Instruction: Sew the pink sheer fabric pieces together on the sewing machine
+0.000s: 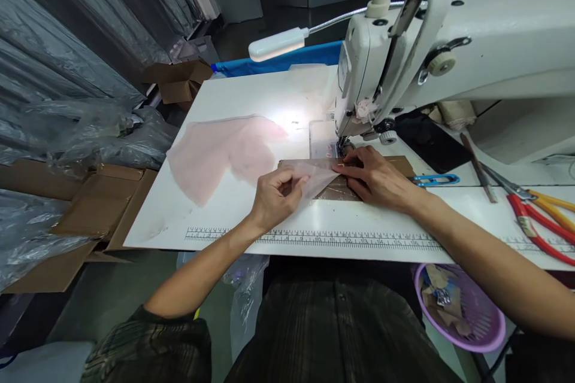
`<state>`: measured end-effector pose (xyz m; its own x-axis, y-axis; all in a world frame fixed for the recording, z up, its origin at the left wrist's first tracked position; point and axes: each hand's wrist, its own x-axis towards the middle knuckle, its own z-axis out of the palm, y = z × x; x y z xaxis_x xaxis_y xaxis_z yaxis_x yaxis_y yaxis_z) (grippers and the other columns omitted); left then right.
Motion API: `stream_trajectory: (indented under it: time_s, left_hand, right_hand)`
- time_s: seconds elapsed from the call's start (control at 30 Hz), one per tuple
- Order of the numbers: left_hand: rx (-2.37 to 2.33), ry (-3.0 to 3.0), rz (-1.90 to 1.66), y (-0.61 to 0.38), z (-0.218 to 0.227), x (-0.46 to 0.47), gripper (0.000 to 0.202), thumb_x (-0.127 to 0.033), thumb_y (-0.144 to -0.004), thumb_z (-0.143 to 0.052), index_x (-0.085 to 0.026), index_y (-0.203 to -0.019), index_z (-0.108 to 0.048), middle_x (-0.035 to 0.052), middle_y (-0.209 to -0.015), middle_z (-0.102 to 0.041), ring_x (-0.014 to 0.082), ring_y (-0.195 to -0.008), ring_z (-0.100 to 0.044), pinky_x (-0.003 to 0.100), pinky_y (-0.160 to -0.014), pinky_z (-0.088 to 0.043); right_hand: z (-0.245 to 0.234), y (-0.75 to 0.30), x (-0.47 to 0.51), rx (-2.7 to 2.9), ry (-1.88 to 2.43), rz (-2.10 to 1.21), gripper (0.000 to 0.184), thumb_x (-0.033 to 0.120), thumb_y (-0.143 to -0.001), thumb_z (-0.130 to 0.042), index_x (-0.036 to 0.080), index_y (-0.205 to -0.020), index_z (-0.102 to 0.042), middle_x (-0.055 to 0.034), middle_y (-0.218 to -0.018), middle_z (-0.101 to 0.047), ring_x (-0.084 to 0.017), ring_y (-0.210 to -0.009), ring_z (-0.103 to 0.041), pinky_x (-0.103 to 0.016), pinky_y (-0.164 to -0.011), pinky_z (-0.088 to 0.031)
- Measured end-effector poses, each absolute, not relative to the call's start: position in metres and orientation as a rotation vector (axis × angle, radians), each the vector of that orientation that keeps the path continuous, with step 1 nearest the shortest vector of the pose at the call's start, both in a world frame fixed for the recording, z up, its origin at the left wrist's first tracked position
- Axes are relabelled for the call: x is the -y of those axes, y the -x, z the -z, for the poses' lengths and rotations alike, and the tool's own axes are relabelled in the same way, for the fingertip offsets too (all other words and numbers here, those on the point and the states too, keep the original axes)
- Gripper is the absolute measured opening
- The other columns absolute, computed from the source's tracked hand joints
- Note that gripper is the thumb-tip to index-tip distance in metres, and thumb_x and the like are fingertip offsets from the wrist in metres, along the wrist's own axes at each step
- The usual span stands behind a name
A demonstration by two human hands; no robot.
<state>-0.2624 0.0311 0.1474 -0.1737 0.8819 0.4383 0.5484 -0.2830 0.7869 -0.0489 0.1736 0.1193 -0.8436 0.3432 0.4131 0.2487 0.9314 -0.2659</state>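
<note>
A thin, sheer pale fabric piece (312, 178) stretches between my two hands in front of the sewing machine (359, 66). My left hand (279, 194) pinches its left side, thumb against fingers. Close to the presser foot (344, 146), my right hand (375, 176) presses and grips the fabric's other end with bent fingers. Beneath the fabric and my right hand lies a brown strip (335, 191), perhaps card or tape. Sheer pink fabric (211, 152) spreads flat on the white table (153, 215) to the left. The machine's needle is hard to make out.
Blue thread snips (435, 179), a dark phone-like slab (429, 140) and red-and-yellow-handled scissors (534, 215) lie on the right. A printed ruler (314, 239) runs along the front edge. A lamp (278, 43) overhangs the table. Cardboard boxes (105, 203) stand left; a purple basket (487, 341) sits below right.
</note>
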Motion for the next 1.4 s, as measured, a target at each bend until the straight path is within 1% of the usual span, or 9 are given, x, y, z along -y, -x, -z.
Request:
stream_trajectory:
  time_s: [0.1, 0.33, 0.57, 0.67, 0.87, 1.03, 1.17, 1.27, 1.4]
  left_hand:
    - [-1.510, -1.750, -1.366, 0.262, -0.147, -0.031, 0.018, -0.021, -0.090, -0.061, -0.015, -0.074, -0.068, 0.0040, -0.075, -0.072, 0.0119, -0.064, -0.066, 0.022, -0.054, -0.052]
    - [-1.219, -2.590, -0.891, 0.258, -0.130, -0.028, 0.013, -0.021, -0.092, -0.063, -0.015, -0.086, -0.073, 0.0138, -0.108, -0.074, 0.0232, -0.095, -0.072, 0.041, -0.085, -0.059]
    - [-1.534, -1.621, -1.329, 0.259, -0.141, -0.030, 0.030, -0.039, -0.098, -0.056, -0.016, -0.084, -0.069, 0.0076, -0.082, -0.075, 0.0177, -0.077, -0.073, 0.029, -0.067, -0.063]
    - [-1.463, -1.324, -1.381, 0.262, -0.140, -0.033, 0.032, -0.045, -0.096, -0.059, -0.016, -0.084, -0.065, 0.0060, -0.081, -0.075, 0.0178, -0.077, -0.074, 0.031, -0.074, -0.064]
    - [-1.495, -1.595, -1.378, 0.258, -0.136, -0.030, 0.029, -0.041, -0.096, -0.062, -0.014, -0.091, -0.072, 0.0074, -0.088, -0.076, 0.0179, -0.081, -0.073, 0.032, -0.075, -0.063]
    - [-1.241, -2.094, -1.134, 0.272, -0.154, -0.034, 0.032, -0.045, -0.094, -0.064, -0.016, -0.087, -0.075, 0.0098, -0.104, -0.077, 0.0198, -0.097, -0.073, 0.037, -0.089, -0.060]
    - [-1.720, -2.012, -1.071, 0.323, -0.185, -0.093, 0.023, -0.035, -0.094, -0.063, -0.016, -0.099, -0.075, 0.0083, -0.108, -0.076, 0.0203, -0.101, -0.072, 0.035, -0.092, -0.057]
    - [-2.126, -1.796, -0.935, 0.368, -0.192, -0.158, 0.018, -0.022, -0.089, -0.060, -0.016, -0.082, -0.074, 0.0075, -0.095, -0.077, 0.0250, -0.098, -0.071, 0.037, -0.097, -0.052]
    - [-2.288, -1.563, -0.946, 0.399, -0.174, -0.223, 0.010, -0.020, -0.081, -0.065, -0.015, -0.074, -0.070, 0.0120, -0.099, -0.075, 0.0299, -0.104, -0.068, 0.037, -0.099, -0.049]
  right_hand:
    - [-0.121, 0.049, -0.173, 2.641, 0.414, -0.218, 0.037, 0.023, -0.095, -0.047, 0.019, -0.122, -0.072, -0.0162, -0.112, -0.061, -0.028, -0.101, -0.057, -0.050, -0.089, -0.053]
    - [-0.119, 0.053, -0.162, 2.600, 0.563, -0.184, 0.041, 0.047, -0.096, -0.050, 0.022, -0.120, -0.072, -0.0142, -0.114, -0.064, -0.029, -0.103, -0.058, -0.047, -0.086, -0.051]
    - [-0.120, 0.054, -0.152, 2.714, 0.601, 0.033, 0.075, 0.069, -0.089, -0.049, 0.014, -0.139, -0.056, -0.0221, -0.126, -0.059, -0.036, -0.110, -0.052, -0.053, -0.087, -0.046]
    - [-0.122, 0.055, -0.151, 2.736, 0.615, 0.041, 0.078, 0.071, -0.089, -0.048, 0.012, -0.139, -0.056, -0.0228, -0.128, -0.058, -0.037, -0.110, -0.052, -0.053, -0.088, -0.045]
    - [-0.126, 0.054, -0.152, 2.746, 0.653, -0.095, 0.077, 0.069, -0.087, -0.052, 0.015, -0.141, -0.054, -0.0212, -0.130, -0.057, -0.038, -0.113, -0.052, -0.056, -0.089, -0.046]
    - [-0.124, 0.045, -0.161, 2.720, 0.594, -0.346, 0.056, 0.047, -0.093, -0.053, 0.024, -0.144, -0.051, -0.0140, -0.133, -0.059, -0.033, -0.120, -0.053, -0.053, -0.098, -0.047]
    - [-0.117, 0.045, -0.166, 2.669, 0.567, -0.319, 0.044, 0.038, -0.095, -0.051, 0.025, -0.136, -0.060, -0.0122, -0.130, -0.060, -0.031, -0.117, -0.054, -0.052, -0.097, -0.047]
    - [-0.112, 0.046, -0.168, 2.651, 0.534, -0.268, 0.043, 0.037, -0.095, -0.051, 0.025, -0.136, -0.060, -0.0117, -0.127, -0.060, -0.030, -0.112, -0.055, -0.050, -0.093, -0.048]
    - [-0.110, 0.044, -0.170, 2.645, 0.501, -0.290, 0.043, 0.036, -0.096, -0.051, 0.025, -0.137, -0.058, -0.0113, -0.126, -0.060, -0.029, -0.110, -0.055, -0.047, -0.091, -0.049]
